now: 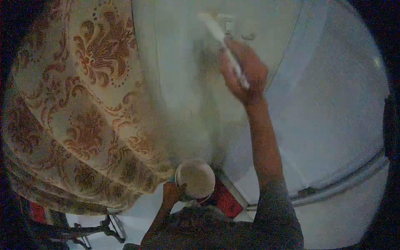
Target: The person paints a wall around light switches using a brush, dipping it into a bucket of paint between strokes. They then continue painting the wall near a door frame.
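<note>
My right hand point(245, 73) is raised in front of a pale wall point(179, 75), its fingers wrapped round a brush point(214, 29). The brush has a long white handle and a yellowish head, smeared by motion, which points up and left beside a wall switch point(228, 26). Low in the middle, my left hand point(173, 193) grips the side of a round white bucket point(214, 180). A pale, cream-coloured content shows inside the bucket, which is held close to my body.
A patterned curtain point(104, 100) in gold and brown hangs along the left side. On the right is a bluish-white surface point(329, 108), with a ridged edge point(341, 187) below it. Something red point(229, 202) lies behind the bucket, and dark metal legs point(110, 227) stand at the lower left.
</note>
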Motion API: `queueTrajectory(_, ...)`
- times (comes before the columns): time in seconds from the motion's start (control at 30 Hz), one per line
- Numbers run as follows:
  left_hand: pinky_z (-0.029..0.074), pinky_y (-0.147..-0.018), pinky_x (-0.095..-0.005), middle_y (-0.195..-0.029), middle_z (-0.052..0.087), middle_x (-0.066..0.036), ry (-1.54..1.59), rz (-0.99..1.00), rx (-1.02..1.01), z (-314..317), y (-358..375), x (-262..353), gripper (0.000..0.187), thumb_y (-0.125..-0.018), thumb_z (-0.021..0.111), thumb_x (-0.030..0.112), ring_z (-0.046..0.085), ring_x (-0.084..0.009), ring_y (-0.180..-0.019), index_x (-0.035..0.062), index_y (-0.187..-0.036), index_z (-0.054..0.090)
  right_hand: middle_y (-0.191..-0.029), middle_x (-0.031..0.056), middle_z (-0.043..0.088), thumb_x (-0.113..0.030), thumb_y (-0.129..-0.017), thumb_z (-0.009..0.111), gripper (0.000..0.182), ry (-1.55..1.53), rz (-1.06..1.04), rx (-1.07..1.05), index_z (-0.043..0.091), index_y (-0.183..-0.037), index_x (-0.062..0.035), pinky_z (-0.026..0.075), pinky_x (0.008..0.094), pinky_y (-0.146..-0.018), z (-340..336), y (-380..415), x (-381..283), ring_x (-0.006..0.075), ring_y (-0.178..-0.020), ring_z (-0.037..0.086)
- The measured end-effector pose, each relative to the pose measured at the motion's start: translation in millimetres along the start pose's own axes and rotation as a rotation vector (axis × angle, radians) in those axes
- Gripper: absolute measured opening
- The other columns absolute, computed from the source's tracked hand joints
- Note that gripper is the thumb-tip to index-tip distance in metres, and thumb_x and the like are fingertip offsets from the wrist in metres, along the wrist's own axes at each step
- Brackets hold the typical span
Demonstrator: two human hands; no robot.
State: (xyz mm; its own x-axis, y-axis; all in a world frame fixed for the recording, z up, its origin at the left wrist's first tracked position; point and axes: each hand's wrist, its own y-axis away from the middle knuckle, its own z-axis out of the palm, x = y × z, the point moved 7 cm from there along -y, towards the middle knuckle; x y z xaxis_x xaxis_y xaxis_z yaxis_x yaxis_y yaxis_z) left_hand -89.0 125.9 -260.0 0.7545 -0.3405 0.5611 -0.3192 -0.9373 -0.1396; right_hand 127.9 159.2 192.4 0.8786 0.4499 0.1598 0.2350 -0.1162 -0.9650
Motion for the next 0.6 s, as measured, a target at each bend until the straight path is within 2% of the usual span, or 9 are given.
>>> queueTrajectory(0.07, 0.051, -0.052, -0.0343, -0.051, 0.061, -0.008, 0.4, -0.155, -0.163, 18.0, 1.8, -12.0, 0.039, -0.077, 0.064, 0.037, 0.06, -0.0184, -0.046, 0.0034, -0.057, 0.065, -0.085, 0.0143, 0.063, -0.011, -0.077, 0.062, 0.028, -0.13, -0.086, 0.131, 0.061, -0.103, -0.0035, 0.05, 0.0345, -0.059, 0.8, -28.1, 19.8, 0.0268, -0.069, 0.062)
queueTrajectory(0.17, 0.052, -0.053, -0.0314, -0.054, 0.062, -0.01, 0.138, -0.265, -0.125, -24.7, -7.9, 25.9, 0.042, -0.076, 0.065, 0.039, 0.063, -0.016, -0.049, 0.0018, -0.056, 0.065, -0.082, 0.0146, 0.063, -0.012, -0.077, 0.062, 0.026, -0.221, -0.206, 0.062, 0.061, -0.101, -0.0032, 0.05, 0.0352, -0.059, 31.1, -30.9, 39.6, 0.0268, -0.068, 0.063)
queueTrajectory(0.2, 0.052, -0.053, -0.0314, -0.054, 0.062, -0.01, 0.137, -0.269, -0.121, -22.3, -11.7, 19.6, 0.042, -0.076, 0.065, 0.039, 0.063, -0.016, -0.049, 0.0018, -0.056, 0.065, -0.082, 0.0146, 0.063, -0.012, -0.077, 0.062, 0.026, -0.226, -0.207, 0.064, 0.061, -0.101, -0.0032, 0.05, 0.0352, -0.059, 41.2, -18.5, 41.3, 0.0268, -0.068, 0.063)
queueTrajectory(0.27, 0.052, -0.053, -0.0324, -0.052, 0.061, -0.011, 0.353, -0.405, -0.327, 3.6, -9.3, -2.5, 0.042, -0.076, 0.065, 0.039, 0.063, -0.0184, -0.051, 0.0015, -0.058, 0.066, -0.081, 0.0166, 0.063, -0.012, -0.076, 0.063, 0.024, -0.25, -0.048, -0.053, 0.062, -0.099, -0.0021, 0.049, 0.0361, -0.061, 62.9, 18.2, 44.3, 0.0288, -0.069, 0.063)
queueTrajectory(0.3, 0.052, -0.053, -0.0324, -0.052, 0.061, -0.011, 0.355, -0.406, -0.323, 5.0, -10.0, -6.4, 0.042, -0.076, 0.065, 0.039, 0.063, -0.0184, -0.051, 0.0015, -0.058, 0.066, -0.08, 0.0167, 0.063, -0.013, -0.076, 0.063, 0.024, -0.314, -0.035, -0.099, 0.062, -0.097, -0.0017, 0.049, 0.0362, -0.061, 66.1, 36.3, 39.7, 0.0296, -0.068, 0.062)
queueTrajectory(0.37, 0.052, -0.056, -0.0345, -0.054, 0.062, -0.011, 0.032, -0.084, -0.111, -8.1, -18.9, 8.1, 0.04, -0.075, 0.065, 0.039, 0.064, -0.0207, -0.054, 0.0001, -0.064, 0.067, -0.078, 0.0163, 0.062, -0.018, -0.075, 0.062, 0.025, -0.359, 0.07, -0.289, 0.061, -0.095, -0.0025, 0.048, 0.0393, -0.06, 72.8, 75.6, 33.8, 0.033, -0.067, 0.06)
queueTrajectory(0.43, 0.052, -0.058, -0.036, -0.056, 0.062, -0.012, 0.011, -0.154, -0.172, -1.0, -19.3, 4.7, 0.04, -0.074, 0.066, 0.038, 0.064, -0.0222, -0.056, -0.001, -0.067, 0.067, -0.077, 0.0158, 0.061, -0.023, -0.074, 0.061, 0.027, -0.337, 0.161, -0.429, 0.06, -0.093, -0.0038, 0.048, 0.0423, -0.059, 75.4, 99.2, 34.6, 0.0356, -0.066, 0.059)
queueTrajectory(0.5, 0.052, -0.06, -0.0374, -0.057, 0.063, -0.013, -0.014, -0.228, -0.235, 3.7, -17.4, 3.5, 0.04, -0.073, 0.066, 0.038, 0.064, -0.0238, -0.058, -0.0022, -0.071, 0.066, -0.077, 0.0158, 0.062, -0.015, -0.073, 0.063, 0.026, -0.39, 0.066, -0.587, 0.062, -0.096, -0.0024, 0.049, 0.037, -0.06, 77.7, 114.8, 30.0, 0.0307, -0.065, 0.061)
queueTrajectory(0.6, 0.052, -0.061, -0.0379, -0.057, 0.062, -0.014, 0.026, -0.256, -0.173, -2.6, -20.9, 10.2, 0.042, -0.073, 0.067, 0.037, 0.064, -0.0237, -0.058, -0.0047, -0.077, 0.064, -0.078, 0.0153, 0.063, -0.015, -0.074, 0.063, 0.024, -0.273, 0.056, -0.66, 0.063, -0.095, -0.0022, 0.049, 0.0361, -0.062, 60.9, 73.8, 33.0, 0.0286, -0.068, 0.062)
